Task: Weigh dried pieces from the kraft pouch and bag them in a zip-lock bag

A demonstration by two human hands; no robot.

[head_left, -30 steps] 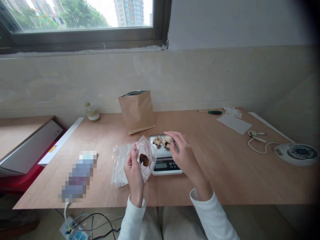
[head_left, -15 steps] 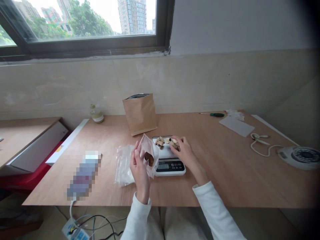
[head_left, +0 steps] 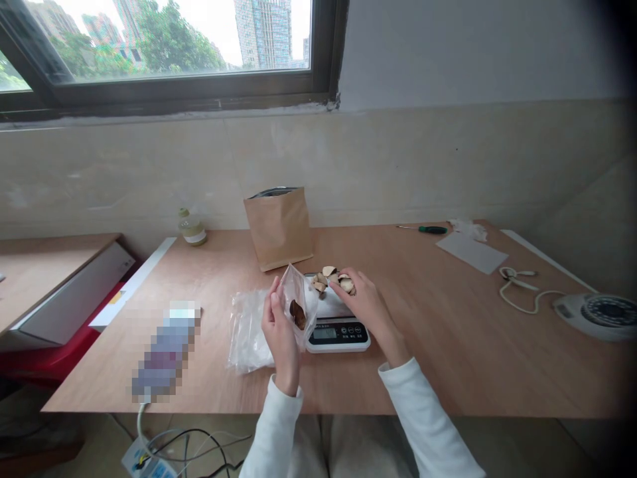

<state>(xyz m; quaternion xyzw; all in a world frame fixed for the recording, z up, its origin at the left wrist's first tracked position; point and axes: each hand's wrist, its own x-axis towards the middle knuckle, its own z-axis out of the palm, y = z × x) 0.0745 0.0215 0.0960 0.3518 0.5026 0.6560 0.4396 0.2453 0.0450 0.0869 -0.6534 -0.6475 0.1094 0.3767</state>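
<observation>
Clear plastic is standing upright in the left hand (head_left: pixel 281 328): a small zip bag (head_left: pixel 297 307), pinched by its side between thumb and fingers, with one dark brown piece (head_left: pixel 298 314) lying inside it. The bag is being held just left of a white kitchen scale (head_left: pixel 338 330) that is sitting on the wooden counter (head_left: pixel 448 345). The right hand (head_left: pixel 365 305) is reaching over the scale's platform, its fingers closed on a pale nut-like piece (head_left: pixel 347 286), while a few more pale and brown pieces (head_left: pixel 322 279) are lying beside its fingertips at the far edge of the platform. Both sleeves are white.

A flat heap of more clear bags (head_left: pixel 247 328) is lying on the counter just behind the left hand. A brown paper pouch (head_left: pixel 279 227) is standing open beyond the scale, with a small bottle (head_left: pixel 192 227) to its left near the wall. Far to the right a green-handled screwdriver (head_left: pixel 426 229), a sheet of paper (head_left: pixel 472 251) and a white cord (head_left: pixel 517 287) leading to a round device (head_left: pixel 594 313) are lying well apart from the hands. A blurred patch is covering something on the counter's left part.
</observation>
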